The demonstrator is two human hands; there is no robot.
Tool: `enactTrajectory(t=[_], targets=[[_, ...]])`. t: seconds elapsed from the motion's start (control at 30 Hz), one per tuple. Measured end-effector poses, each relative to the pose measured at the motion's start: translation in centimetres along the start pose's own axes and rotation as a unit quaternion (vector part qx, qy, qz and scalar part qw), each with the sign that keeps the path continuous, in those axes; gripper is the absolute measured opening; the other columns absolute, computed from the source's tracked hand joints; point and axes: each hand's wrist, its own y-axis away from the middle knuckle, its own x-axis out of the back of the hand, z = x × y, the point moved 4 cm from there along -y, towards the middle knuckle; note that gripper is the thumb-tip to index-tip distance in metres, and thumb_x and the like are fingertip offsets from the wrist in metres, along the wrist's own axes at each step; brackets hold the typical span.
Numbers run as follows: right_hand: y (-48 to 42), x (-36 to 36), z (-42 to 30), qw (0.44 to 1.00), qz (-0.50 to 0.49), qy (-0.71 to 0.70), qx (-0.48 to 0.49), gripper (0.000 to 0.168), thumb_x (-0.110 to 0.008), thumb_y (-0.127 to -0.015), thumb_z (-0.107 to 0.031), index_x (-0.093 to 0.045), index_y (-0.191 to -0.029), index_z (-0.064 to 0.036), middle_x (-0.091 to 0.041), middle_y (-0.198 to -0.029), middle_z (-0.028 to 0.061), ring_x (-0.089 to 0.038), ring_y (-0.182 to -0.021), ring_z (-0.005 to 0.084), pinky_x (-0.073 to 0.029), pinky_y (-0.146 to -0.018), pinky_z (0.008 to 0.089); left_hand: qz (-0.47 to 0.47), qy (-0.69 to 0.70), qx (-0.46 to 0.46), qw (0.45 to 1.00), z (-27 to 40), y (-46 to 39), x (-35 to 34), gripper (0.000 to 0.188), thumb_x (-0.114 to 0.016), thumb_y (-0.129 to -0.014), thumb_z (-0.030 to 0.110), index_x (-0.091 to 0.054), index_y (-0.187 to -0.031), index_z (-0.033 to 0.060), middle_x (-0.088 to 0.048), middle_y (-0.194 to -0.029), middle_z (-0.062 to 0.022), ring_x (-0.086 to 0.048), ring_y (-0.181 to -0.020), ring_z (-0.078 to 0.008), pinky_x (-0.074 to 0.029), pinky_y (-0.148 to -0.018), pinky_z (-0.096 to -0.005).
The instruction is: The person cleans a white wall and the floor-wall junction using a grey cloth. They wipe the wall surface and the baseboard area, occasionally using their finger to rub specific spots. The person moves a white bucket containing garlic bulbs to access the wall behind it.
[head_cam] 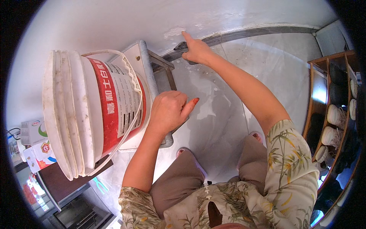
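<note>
My right hand [197, 50] reaches to the lower wall, its index finger extended to a patch of peeling paint [175, 32]. Its other fingers are curled around a dark grey object [180, 45], mostly hidden by the hand. My left hand [168, 110] is over the edge of a stool [148, 77], beside a white plastic bucket [94, 114]. Its fingers curl under and out of sight; the thumb sticks out with an orange-red stained tip. The bucket stands on the stool, with a red-and-white label bearing writing and a white handle hanging against its side.
A dark baseboard [246, 33] follows the wall above grey floor tiles [228, 83], with pale flakes [216, 89] scattered on them. At right stands a wooden shoe rack [311, 94] with several shoes [331, 136]. Printed cartons [38, 156] and a dark cabinet [68, 180] are at left.
</note>
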Motion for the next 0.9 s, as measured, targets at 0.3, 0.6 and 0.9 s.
enactTrajectory(t=[0.3, 0.6, 0.9], targets=[[-0.3, -0.4, -0.3, 1.0, 0.011, 0.008, 0.01, 0.085, -0.067, -0.071, -0.021, -0.025, -0.142, -0.003, -0.064, -0.087, 0.0268, -0.061, -0.086, 0.0436, -0.049, -0.078, 0.0462, -0.018, 0.011, 0.01, 1.0, -0.1, 0.1, 0.0, 0.038, -0.062, -0.085, 0.028, -0.054, -0.06, 0.0004, -0.052, -0.06, -0.0158, -0.054, -0.06, -0.0358, -0.042, -0.057, -0.0442], [-0.1, -0.8, -0.6, 0.999, 0.002, 0.037, 0.009, 0.085, -0.067, -0.072, -0.019, -0.023, -0.143, -0.001, -0.063, -0.085, 0.0272, -0.061, -0.084, 0.0431, -0.049, -0.078, 0.0466, 0.008, 0.011, -0.001, 1.0, -0.4, 0.2, -0.2, 0.041, -0.063, -0.084, 0.03, -0.055, -0.056, 0.0017, -0.052, -0.057, -0.0139, -0.055, -0.057, -0.0334, -0.043, -0.055, -0.0438], [0.4, -1.0, -0.5, 0.999, 0.018, 0.009, 0.032, 0.081, -0.066, -0.071, -0.018, -0.028, -0.139, 0.0, -0.063, -0.084, 0.0273, -0.061, -0.084, 0.0431, -0.048, -0.076, 0.0475, -0.003, 0.015, 0.012, 1.0, -0.3, 0.1, 0.0, 0.041, -0.063, -0.084, 0.03, -0.055, -0.057, 0.0014, -0.053, -0.058, -0.0142, -0.055, -0.058, -0.0334, -0.044, -0.057, -0.0434]])
